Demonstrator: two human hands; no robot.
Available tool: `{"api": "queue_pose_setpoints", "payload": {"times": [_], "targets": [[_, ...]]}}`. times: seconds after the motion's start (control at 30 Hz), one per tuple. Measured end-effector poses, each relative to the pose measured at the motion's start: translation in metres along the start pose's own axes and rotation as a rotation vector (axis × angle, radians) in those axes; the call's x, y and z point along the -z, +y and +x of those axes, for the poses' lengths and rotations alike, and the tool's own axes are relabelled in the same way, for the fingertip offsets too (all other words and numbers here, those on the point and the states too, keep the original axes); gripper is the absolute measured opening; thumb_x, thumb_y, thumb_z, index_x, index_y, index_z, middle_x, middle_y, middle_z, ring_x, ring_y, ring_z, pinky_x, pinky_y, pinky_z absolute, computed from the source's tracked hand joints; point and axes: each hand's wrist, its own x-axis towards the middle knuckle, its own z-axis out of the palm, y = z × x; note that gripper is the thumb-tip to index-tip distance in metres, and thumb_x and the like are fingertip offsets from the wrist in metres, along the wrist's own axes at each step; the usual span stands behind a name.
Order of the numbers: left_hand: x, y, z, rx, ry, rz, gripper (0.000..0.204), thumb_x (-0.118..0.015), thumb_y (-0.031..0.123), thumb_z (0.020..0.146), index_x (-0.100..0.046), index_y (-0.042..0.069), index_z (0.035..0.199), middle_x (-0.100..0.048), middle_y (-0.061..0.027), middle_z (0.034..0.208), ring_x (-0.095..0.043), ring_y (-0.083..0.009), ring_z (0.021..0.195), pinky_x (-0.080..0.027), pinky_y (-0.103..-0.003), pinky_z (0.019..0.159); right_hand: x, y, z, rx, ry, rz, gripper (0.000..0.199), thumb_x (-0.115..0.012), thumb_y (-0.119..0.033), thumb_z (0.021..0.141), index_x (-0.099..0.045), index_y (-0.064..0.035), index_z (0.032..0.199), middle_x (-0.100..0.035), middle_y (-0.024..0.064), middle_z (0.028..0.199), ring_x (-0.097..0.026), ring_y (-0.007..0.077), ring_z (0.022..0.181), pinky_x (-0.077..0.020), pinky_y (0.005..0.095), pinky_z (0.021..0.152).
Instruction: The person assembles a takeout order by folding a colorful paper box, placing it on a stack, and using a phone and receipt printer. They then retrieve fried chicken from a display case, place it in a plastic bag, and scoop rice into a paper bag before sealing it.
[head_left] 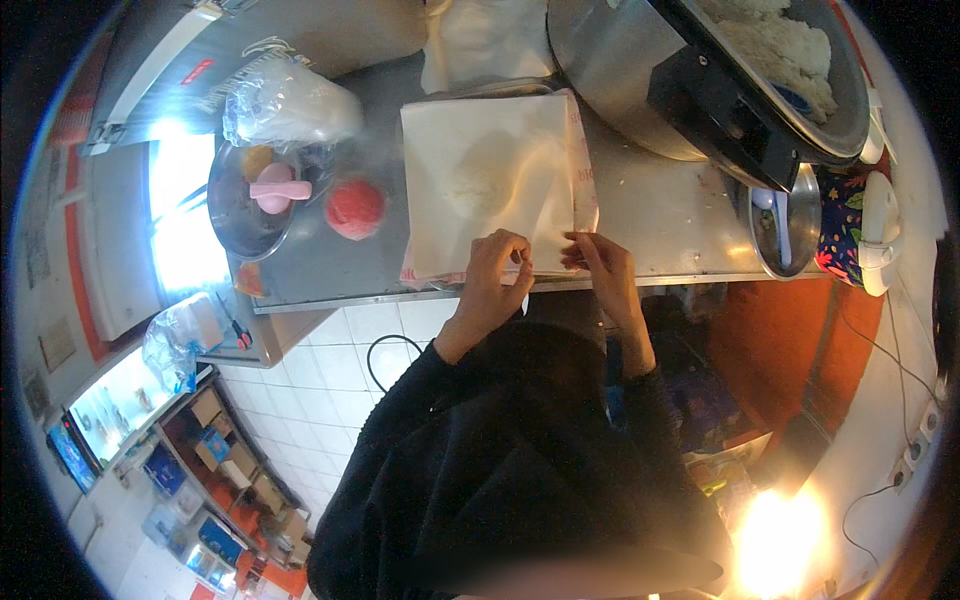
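Observation:
A stack of white wrapping paper sheets (440, 165) lies on the metal counter in front of me, with pink-printed edges showing beneath the top sheet. My left hand (497, 270) is curled at the stack's near edge, its thumb and finger pinching a sheet. Beside it, my right hand (607, 272) has thumb and fingertips closed on the paper near its near right corner. Along the right side the top sheet looks slightly buckled. Left of the stack sits a round pink-red bundle (355, 208).
A large steel pot of cooked rice (620, 70) stands far right. Left is a metal bowl (230, 225) holding a pink-handled tool (280, 190), beneath a bag of white cups (300, 110). At right, a metal container (768, 240) holds a spoon, beside a patterned container (843, 225).

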Motion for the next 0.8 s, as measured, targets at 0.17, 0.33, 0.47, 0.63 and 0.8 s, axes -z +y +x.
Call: {"api": "queue_pose_setpoints", "payload": {"times": [0.17, 0.33, 0.47, 0.63, 0.8], "targets": [[-0.004, -0.005, 0.009, -0.178, -0.179, 0.163, 0.017, -0.063, 0.015, 0.077, -0.056, 0.011, 0.093, -0.058, -0.0066, 0.091, -0.058, -0.0265, 0.093, -0.038, -0.040, 0.089, -0.062, -0.037, 0.107, 0.317, 0.084, -0.421, 0.043, -0.062, -0.034, 0.095, -0.063, 0.0066, 0.111, -0.066, 0.0244, 0.106, -0.065, 0.0374, 0.100, -0.0499, 0.0412, 0.092], [0.002, -0.015, 0.014, -0.207, -0.460, 0.202, 0.019, -0.063, 0.021, 0.080, -0.057, 0.011, 0.095, -0.059, -0.0070, 0.100, -0.056, -0.0251, 0.106, -0.037, -0.043, 0.097, -0.066, -0.043, 0.192, 0.566, 0.342, -0.542, 0.043, -0.067, -0.032, 0.090, -0.063, 0.0045, 0.113, -0.060, 0.0244, 0.125, -0.054, 0.0384, 0.121, -0.0430, 0.0428, 0.102], [0.024, -0.023, 0.069, -0.193, -0.256, 0.097, 0.032, -0.065, 0.017, 0.084, -0.057, 0.009, 0.114, -0.059, -0.0106, 0.123, -0.050, -0.0279, 0.124, -0.037, -0.045, 0.102, -0.053, -0.040, 0.199, 0.494, 0.038, -0.240, 0.042, -0.068, -0.030, 0.090, -0.065, 0.0002, 0.119, -0.058, 0.0192, 0.132, -0.050, 0.0303, 0.127, -0.0368, 0.0373, 0.108], [0.051, -0.054, 0.186, -0.353, -0.232, 0.146, 0.053, -0.071, 0.022, 0.085, -0.048, 0.008, 0.130, -0.065, -0.0121, 0.119, -0.059, -0.0299, 0.114, -0.039, -0.046, 0.099, -0.038, -0.032, 0.189, 0.483, -0.180, 0.081, 0.031, -0.067, -0.028, 0.093, -0.070, -0.0019, 0.110, -0.067, 0.0089, 0.117, -0.054, 0.0208, 0.117, -0.0371, 0.0338, 0.106], [0.075, -0.089, 0.221, -0.424, -0.613, 0.669, 0.047, -0.071, 0.044, 0.085, -0.063, 0.009, 0.116, -0.069, -0.0126, 0.108, -0.065, -0.0330, 0.099, -0.045, -0.047, 0.095, -0.027, -0.020, 0.193, 0.289, -0.202, 0.155, 0.033, -0.071, -0.026, 0.092, -0.069, -0.0025, 0.115, -0.068, 0.0043, 0.115, -0.060, 0.0127, 0.104, -0.0448, 0.0292, 0.094]]}}
